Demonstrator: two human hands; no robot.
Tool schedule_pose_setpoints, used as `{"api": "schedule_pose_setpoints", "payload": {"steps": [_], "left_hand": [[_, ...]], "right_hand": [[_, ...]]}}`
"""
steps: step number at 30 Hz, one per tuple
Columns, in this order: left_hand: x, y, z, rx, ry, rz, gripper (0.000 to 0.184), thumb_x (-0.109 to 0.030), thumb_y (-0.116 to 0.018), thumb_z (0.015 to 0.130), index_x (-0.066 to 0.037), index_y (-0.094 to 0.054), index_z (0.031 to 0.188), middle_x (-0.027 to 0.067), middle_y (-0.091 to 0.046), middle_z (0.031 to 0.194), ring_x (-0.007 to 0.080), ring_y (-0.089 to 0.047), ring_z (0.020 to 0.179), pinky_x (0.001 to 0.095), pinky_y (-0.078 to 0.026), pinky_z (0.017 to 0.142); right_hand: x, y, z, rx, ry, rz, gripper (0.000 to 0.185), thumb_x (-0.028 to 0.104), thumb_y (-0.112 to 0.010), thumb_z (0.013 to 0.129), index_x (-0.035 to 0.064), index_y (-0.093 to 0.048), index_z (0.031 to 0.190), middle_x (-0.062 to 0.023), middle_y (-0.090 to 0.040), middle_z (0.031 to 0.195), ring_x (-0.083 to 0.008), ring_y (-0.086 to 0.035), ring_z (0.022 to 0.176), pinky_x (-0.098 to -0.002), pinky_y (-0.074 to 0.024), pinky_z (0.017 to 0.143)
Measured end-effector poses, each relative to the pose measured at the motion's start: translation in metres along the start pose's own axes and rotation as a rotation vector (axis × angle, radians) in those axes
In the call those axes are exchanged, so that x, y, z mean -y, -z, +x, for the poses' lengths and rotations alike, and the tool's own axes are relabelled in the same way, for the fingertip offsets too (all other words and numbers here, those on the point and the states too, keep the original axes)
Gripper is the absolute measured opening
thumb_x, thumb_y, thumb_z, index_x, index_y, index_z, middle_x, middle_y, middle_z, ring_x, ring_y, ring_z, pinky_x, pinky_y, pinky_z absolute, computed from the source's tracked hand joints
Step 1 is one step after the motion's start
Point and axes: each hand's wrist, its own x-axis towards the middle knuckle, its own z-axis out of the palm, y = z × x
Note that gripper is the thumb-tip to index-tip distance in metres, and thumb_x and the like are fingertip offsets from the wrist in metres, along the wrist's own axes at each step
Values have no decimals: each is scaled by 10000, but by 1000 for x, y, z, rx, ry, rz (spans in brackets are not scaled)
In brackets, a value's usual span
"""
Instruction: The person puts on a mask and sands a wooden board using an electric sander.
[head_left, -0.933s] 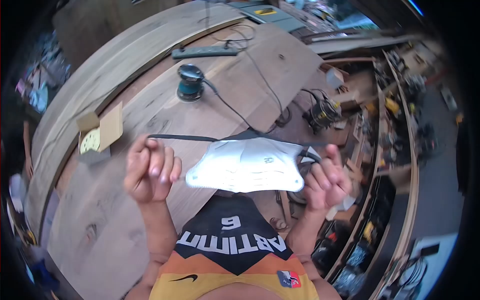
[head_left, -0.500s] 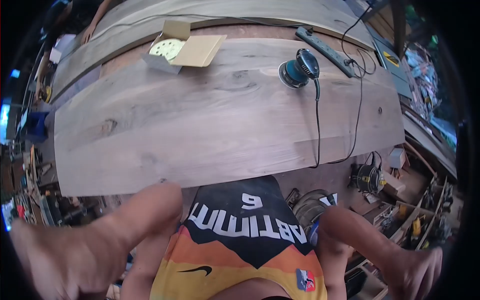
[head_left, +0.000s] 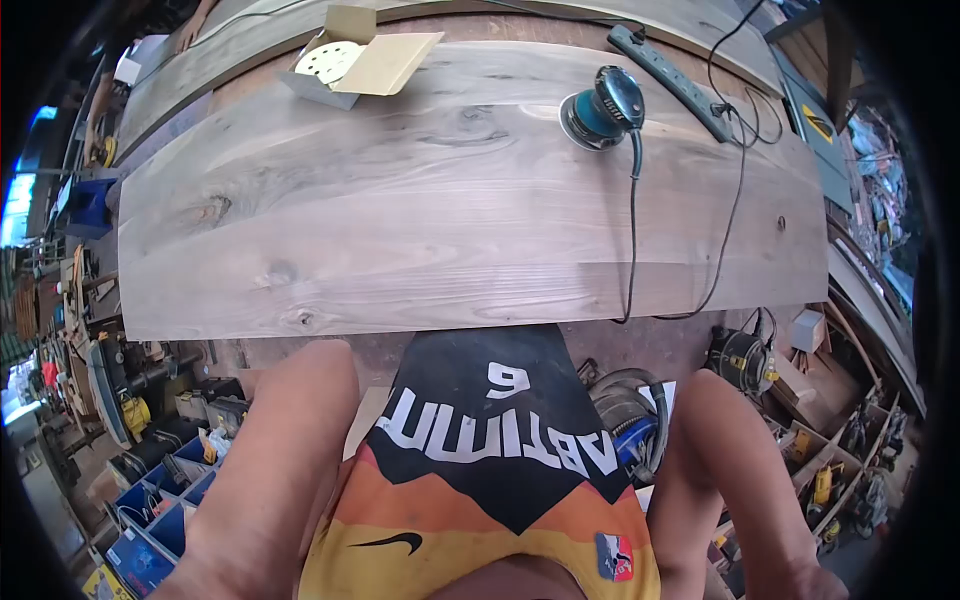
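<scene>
Forearms (head_left: 275, 440) run out at lower left and lower right of the frame, both hands cut off, their grip impossible to tell. The sander (head_left: 605, 108) rests upper right on the tabletop (head_left: 420, 220), its cord (head_left: 633, 230) dipping from sight past the near edge. At upper left, a box (head_left: 398, 66) partly hides a disc (head_left: 328, 62); a co-worker's hand (head_left: 188, 38) is hard to make out.

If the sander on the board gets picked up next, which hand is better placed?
Right hand, probably: the sander sits right of centre, on the right arm's side. Neither hand itself can be made out, so I judge from the arms.
</scene>
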Motion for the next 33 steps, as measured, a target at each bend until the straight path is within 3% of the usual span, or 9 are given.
{"api": "schedule_pose_setpoints", "payload": {"steps": [4, 6, 10, 13, 14, 17, 22, 28, 33], "left_hand": [[23, -18, -16, -282, 335, -403, 99, 32, -727, 881, 21, -768, 970, 84, -751, 900, 168, -715, 868, 364, -598, 878], [39, 1, -31, -239, 694, -1178, 297, -91, -713, 978, 7, -679, 1257, 182, -753, 1100, 298, -722, 914, 428, -598, 947], [53, -28, -57, -344, 955, -1177, 75, 0, -694, 935, -21, -753, 977, 143, -711, 709, 233, -706, 625, 316, -595, 568], [73, -8, -84, 95, 1161, -957, 116, -109, -702, 946, -46, -739, 1036, 117, -716, 765, 269, -691, 663, 368, -546, 580], [79, 0, -89, 233, 1228, -865, 143, -145, -705, 949, -54, -734, 1055, 109, -718, 783, 281, -686, 675, 385, -530, 584], [93, -4, -87, 984, 1365, -634, 205, -183, -710, 936, -48, -724, 1090, 93, -732, 924, 285, -695, 818, 374, -542, 698], [90, -26, -97, 827, 1244, -357, 218, -143, -699, 932, -51, -733, 1127, 110, -735, 1112, 318, -678, 1040, 397, -536, 842], [49, -26, -120, 285, 1136, 482, 434, -131, -747, 912, 18, -637, 1304, 198, -715, 1171, 350, -632, 1231, 433, -500, 1012], [37, -59, -173, -350, 1381, 589, 508, -120, -752, 950, 84, -560, 1374, 159, -718, 1128, 219, -669, 1095, 356, -525, 956]], "right_hand": [[15, 31, -3, 76, -6, 40, 201, -7, -708, 890, -56, -762, 1077, -131, -793, 1033, -175, -766, 914, -334, -663, 880], [13, 54, -24, 159, -209, -24, 180, 24, -639, 920, -49, -734, 1055, -152, -761, 983, -216, -739, 853, -371, -643, 812], [-11, 83, -92, 192, -714, -323, 239, 124, -484, 1014, -39, -654, 971, -219, -688, 866, -353, -691, 710, -475, -609, 643], [-13, 103, -110, -156, -874, -200, 245, 182, -564, 1029, -43, -633, 1094, -249, -705, 1083, -395, -721, 954, -520, -602, 848], [-17, 116, -112, -59, -866, -83, 405, 245, -578, 1005, -43, -526, 1285, -258, -625, 1179, -392, -639, 1061, -567, -497, 993], [-44, 86, -116, 334, -798, -450, 571, 437, -794, 876, -17, -645, 1189, -237, -695, 1180, -419, -683, 1094, -538, -544, 945], [-53, 97, -150, 754, -947, -211, 450, 185, -854, 674, -42, -732, 1043, -148, -738, 942, -307, -723, 799, -385, -564, 705], [-70, 81, -138, 274, -698, -1035, 267, -93, -724, 773, -52, -751, 1036, -139, -695, 747, -239, -665, 609, -296, -495, 561], [-72, 83, -145, 295, -586, -1094, 195, -57, -729, 819, -59, -709, 1013, -144, -710, 781, -266, -698, 629, -331, -534, 583]]}}
